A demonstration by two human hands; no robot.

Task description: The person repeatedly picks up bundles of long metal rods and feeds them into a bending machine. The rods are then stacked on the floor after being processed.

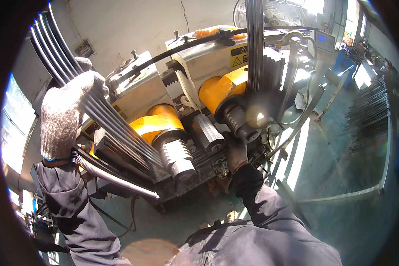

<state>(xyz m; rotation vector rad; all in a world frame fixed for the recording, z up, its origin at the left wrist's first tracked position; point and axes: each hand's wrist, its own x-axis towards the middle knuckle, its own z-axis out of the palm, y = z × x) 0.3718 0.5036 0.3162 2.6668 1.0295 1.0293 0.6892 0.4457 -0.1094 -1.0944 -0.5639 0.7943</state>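
My left hand, in a white knit glove, grips a bundle of several thin dark metal rods that slope from the upper left down into a machine. My right hand, in a dirty glove, reaches into the machine's lower middle, just below the right threaded roller; whether it holds anything I cannot tell. The machine has a cream housing, two yellow-orange guards and two ribbed steel rollers, the left roller beside the rod ends. A second upright set of dark rods stands in a toothed holder.
A flexible metal hose runs below my left wrist. A fan stands behind the machine. Racks of dark rods sit at the right on a green floor. A control box with a blue screen is at the upper right.
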